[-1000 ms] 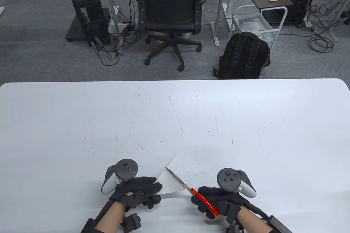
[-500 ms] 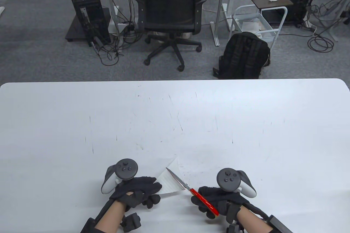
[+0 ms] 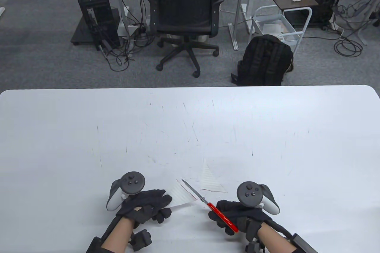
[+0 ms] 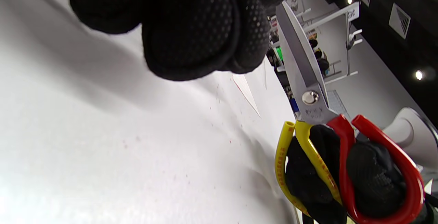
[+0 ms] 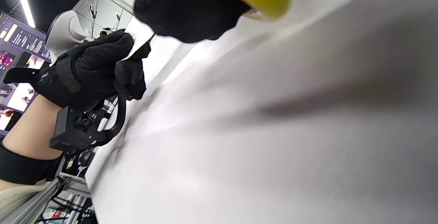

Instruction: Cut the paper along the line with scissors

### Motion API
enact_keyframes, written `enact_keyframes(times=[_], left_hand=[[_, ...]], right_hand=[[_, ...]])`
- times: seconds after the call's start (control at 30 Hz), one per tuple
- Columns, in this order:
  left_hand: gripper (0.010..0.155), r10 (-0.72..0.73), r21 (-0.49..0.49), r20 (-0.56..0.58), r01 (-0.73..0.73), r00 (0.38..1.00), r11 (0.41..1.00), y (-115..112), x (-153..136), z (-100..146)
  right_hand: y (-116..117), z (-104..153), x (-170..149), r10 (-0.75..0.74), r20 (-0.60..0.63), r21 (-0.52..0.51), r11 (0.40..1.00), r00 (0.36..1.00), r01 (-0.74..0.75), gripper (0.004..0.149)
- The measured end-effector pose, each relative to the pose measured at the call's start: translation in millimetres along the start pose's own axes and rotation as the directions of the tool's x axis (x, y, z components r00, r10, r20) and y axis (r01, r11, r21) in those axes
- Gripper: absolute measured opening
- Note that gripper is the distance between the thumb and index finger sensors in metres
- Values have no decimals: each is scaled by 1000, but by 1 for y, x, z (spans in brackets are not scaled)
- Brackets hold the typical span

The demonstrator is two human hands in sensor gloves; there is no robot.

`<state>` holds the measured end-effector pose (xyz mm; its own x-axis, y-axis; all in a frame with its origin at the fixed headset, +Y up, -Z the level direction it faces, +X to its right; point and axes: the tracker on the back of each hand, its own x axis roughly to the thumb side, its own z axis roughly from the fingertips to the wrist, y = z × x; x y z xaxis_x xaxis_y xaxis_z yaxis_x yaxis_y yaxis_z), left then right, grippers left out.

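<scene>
My left hand (image 3: 148, 205) holds a triangular piece of white paper (image 3: 179, 195) by its near left edge, close to the table's front. A second, cut-off triangle of paper (image 3: 210, 180) lies flat on the table just right of the blades. My right hand (image 3: 237, 213) grips the red and yellow handled scissors (image 3: 207, 204), blades closed and pointing up-left between the two pieces. In the left wrist view the scissors (image 4: 308, 90) show close up, my right fingers through the handle loops, and the cut-off piece (image 4: 246, 90) lies beyond. The right wrist view shows my left hand (image 5: 99, 70) pinching the paper.
The white table (image 3: 267, 134) stretches wide beyond the hands. Past its far edge stand an office chair (image 3: 185, 12), a black backpack (image 3: 264, 60), a computer tower (image 3: 95, 9) and a small side cart (image 3: 285, 1).
The paper has parted in two: the right piece has dropped flat onto the table to the right of the blades. My left hand drew its piece slightly left.
</scene>
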<state>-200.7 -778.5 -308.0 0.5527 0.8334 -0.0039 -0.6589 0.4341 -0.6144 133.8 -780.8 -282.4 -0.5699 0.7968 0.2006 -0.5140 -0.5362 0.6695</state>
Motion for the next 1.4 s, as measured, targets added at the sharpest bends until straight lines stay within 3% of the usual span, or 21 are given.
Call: enact_keyframes(times=[0.17,0.3,0.37,0.47,0.53,0.67,0.8,0.97,1.23,1.4], left_hand=[[46,53,108,19,-54,998,993,17,-5,9],[43,32,160,37,-38,999,986,23,-4,14],[42,5,181,43,-13,999,983,23,-1,15],[41,13,221,24,-18,1000,975,22,0,18],[40,7,220,33,-14,999,975,22,0,18],[39,-21,240,40,11,999,971,25,2,19],[39,-38,240,31,30,999,970,25,2,17],[40,-157,282,4,150,988,948,23,5,18],[40,-157,243,9,150,988,958,19,3,16],[40,-98,148,37,91,995,985,17,2,8]], right_hand=[[-24,10,9,233,-93,-189,950,968,-247,66],[-48,18,4,338,-266,-176,904,903,-390,63],[-62,22,-4,411,-386,-181,844,826,-505,64],[-80,29,-17,536,-528,-112,725,659,-680,64],[-89,34,-28,559,-592,-68,683,581,-727,65],[-96,43,-45,541,-666,-29,669,513,-743,69],[-96,47,-55,519,-696,-11,684,497,-730,77],[-96,46,-58,556,-699,42,660,450,-750,75],[-94,43,-52,558,-728,54,626,399,-778,73],[-97,49,-54,468,-737,14,732,487,-682,68]])
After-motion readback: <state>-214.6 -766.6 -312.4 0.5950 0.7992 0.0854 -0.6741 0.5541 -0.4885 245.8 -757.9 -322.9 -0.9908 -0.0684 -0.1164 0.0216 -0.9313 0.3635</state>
